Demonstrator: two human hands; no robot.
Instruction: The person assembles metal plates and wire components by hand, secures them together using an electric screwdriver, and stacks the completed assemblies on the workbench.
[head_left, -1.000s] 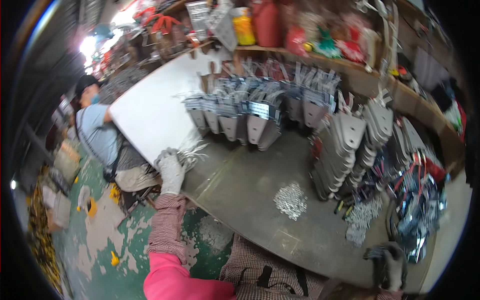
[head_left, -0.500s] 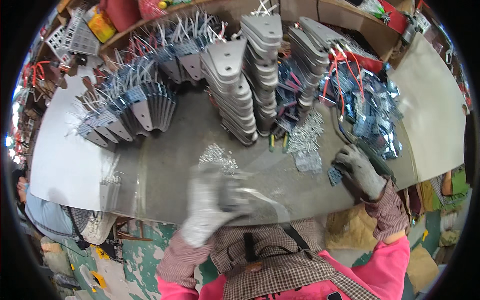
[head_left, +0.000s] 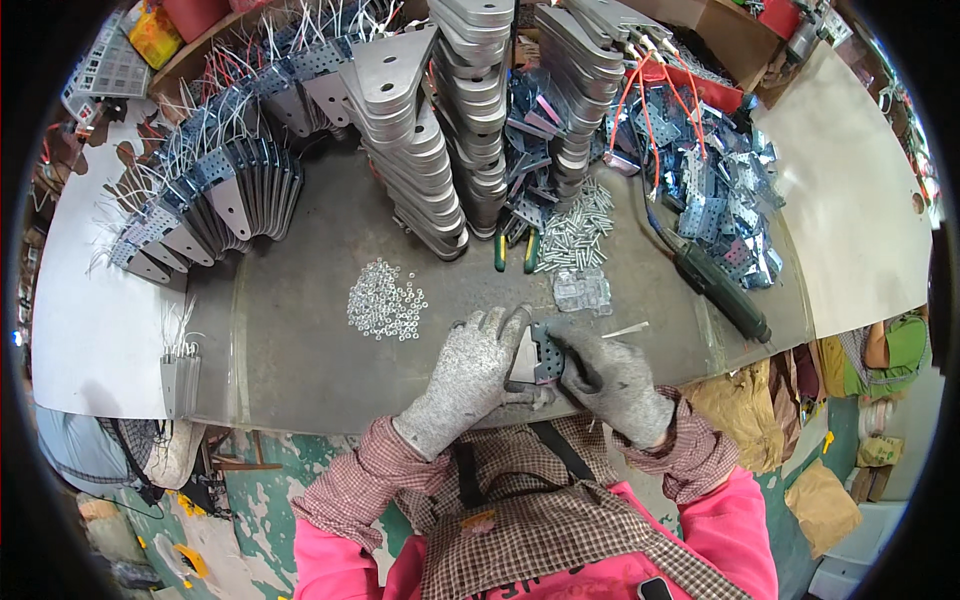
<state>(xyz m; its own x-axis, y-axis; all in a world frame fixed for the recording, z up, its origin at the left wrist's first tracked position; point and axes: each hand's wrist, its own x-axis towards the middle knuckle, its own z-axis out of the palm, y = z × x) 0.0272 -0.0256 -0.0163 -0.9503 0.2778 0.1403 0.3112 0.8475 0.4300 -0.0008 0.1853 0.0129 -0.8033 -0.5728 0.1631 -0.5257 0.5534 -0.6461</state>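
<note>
In front of me both gloved hands meet near the table's front edge. My left hand [head_left: 475, 362] is closed on a grey metal plate [head_left: 523, 358], mostly hidden behind its fingers. My right hand [head_left: 612, 378] pinches a blue bracket with small holes [head_left: 547, 355] and presses it against the plate's right end. A thin white strip [head_left: 626, 329] sticks out just above my right hand. Left of the hands lies a loose pile of small nuts [head_left: 385, 300]. A heap of screws [head_left: 578, 228] and a clear plastic piece [head_left: 583, 292] lie beyond them.
A dark green power screwdriver [head_left: 722, 290] lies at the right, beside a heap of blue brackets [head_left: 715, 205]. Tall stacks of grey plates [head_left: 415, 150] stand at the back. Wired plate assemblies [head_left: 215, 190] fan out at the left. Green-handled cutters [head_left: 531, 250] lie by the screws.
My right hand has moved left from beside the screwdriver, bringing the blue bracket. My left hand has moved right with the plate, and the two parts now meet. The whole view has shifted a little.
</note>
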